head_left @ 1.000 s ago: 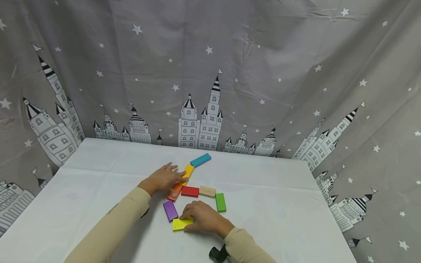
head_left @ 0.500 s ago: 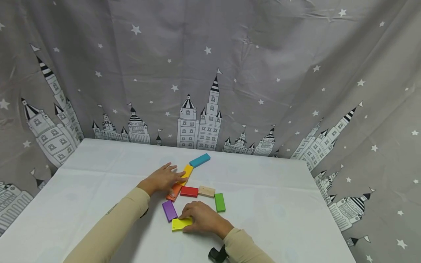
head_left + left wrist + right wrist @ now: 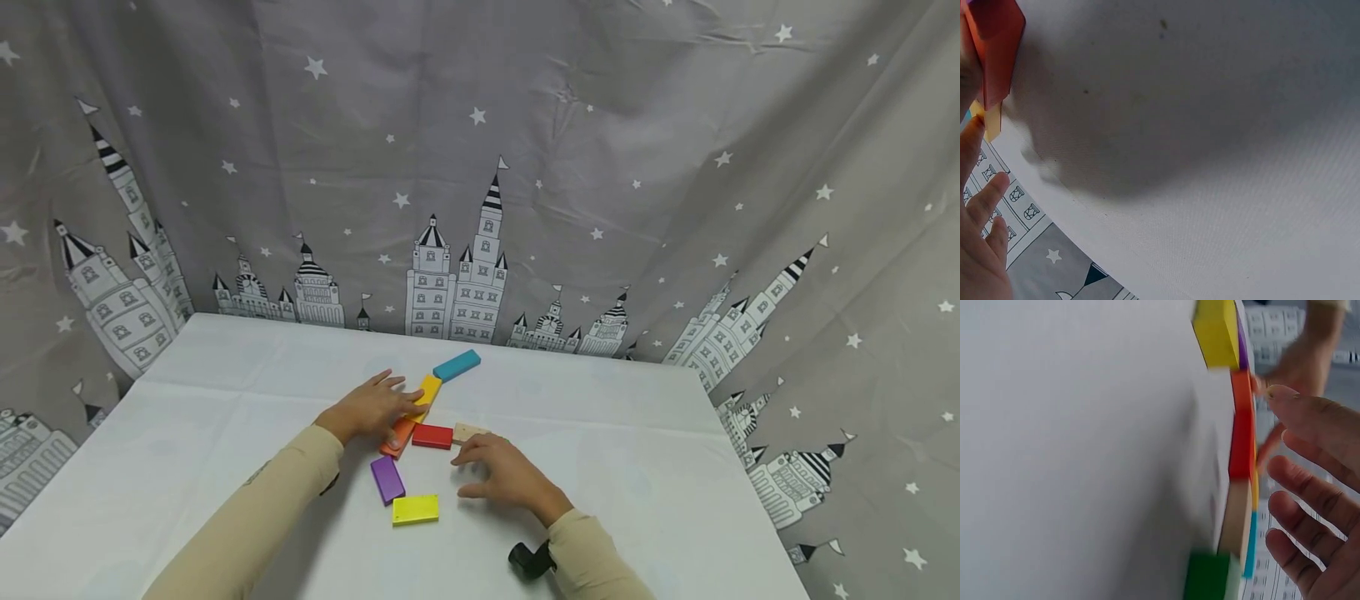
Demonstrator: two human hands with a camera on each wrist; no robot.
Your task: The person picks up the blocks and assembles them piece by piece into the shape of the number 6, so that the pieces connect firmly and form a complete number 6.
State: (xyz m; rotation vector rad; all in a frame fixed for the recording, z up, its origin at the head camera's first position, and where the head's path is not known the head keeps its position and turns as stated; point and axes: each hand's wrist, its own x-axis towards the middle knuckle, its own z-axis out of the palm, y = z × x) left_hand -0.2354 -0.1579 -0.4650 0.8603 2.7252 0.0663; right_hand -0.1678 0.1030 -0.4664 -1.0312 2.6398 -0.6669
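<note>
In the head view my left hand (image 3: 369,410) rests over the orange block (image 3: 403,432) and the amber block (image 3: 431,389), thumb on the orange one and fingers spread onto the amber one. My right hand (image 3: 508,473) hovers over the table with fingers and thumb apart, holding nothing. It partly covers a plain wooden block (image 3: 465,431) and hides the green block (image 3: 1207,578), which shows in the right wrist view. A red block (image 3: 432,437) joins the wooden one. Nearer lie a purple block (image 3: 387,480) and a yellow block (image 3: 416,510).
A blue block (image 3: 457,365) touches the amber block's far end. White cloth covers the table (image 3: 637,467). Behind it hangs a grey curtain (image 3: 570,208) printed with castles and stars. A black wrist device (image 3: 531,561) sits at the right sleeve.
My right hand has let go of the yellow block and moved right and slightly away, over the green block. The yellow block stays in place. My left hand has not moved.
</note>
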